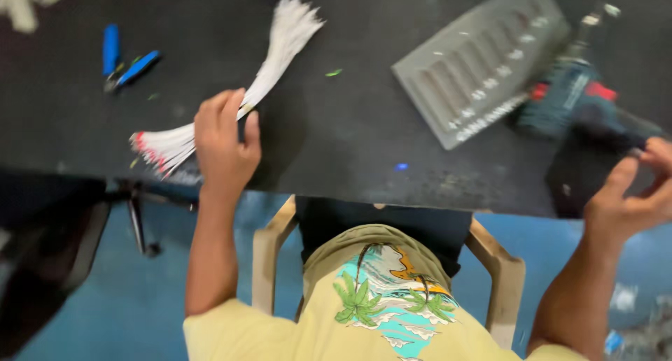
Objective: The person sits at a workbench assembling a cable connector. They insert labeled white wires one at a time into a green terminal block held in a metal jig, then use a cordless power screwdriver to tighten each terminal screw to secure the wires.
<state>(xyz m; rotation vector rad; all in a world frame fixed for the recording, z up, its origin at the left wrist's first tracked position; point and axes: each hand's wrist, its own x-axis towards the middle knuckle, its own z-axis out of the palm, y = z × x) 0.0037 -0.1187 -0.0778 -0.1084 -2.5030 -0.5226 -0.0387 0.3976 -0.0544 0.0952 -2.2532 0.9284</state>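
Near table's front edge, left side — left hand (225, 140) clasps white wire bundle (241, 95) at its middle; bundle's long axis runs diagonally from front-left, red-tipped end, toward far centre. Right hand (630, 200) well apart at front-right corner — fingers loosely curled, holding nothing, just beside blurred power drill (577, 95).

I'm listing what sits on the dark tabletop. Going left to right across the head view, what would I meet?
Blue-handled pliers → bundle of white wires, gripped by the left hand → grey ribbed tray → teal cordless drill → right hand, fingers spread at the table's edge.
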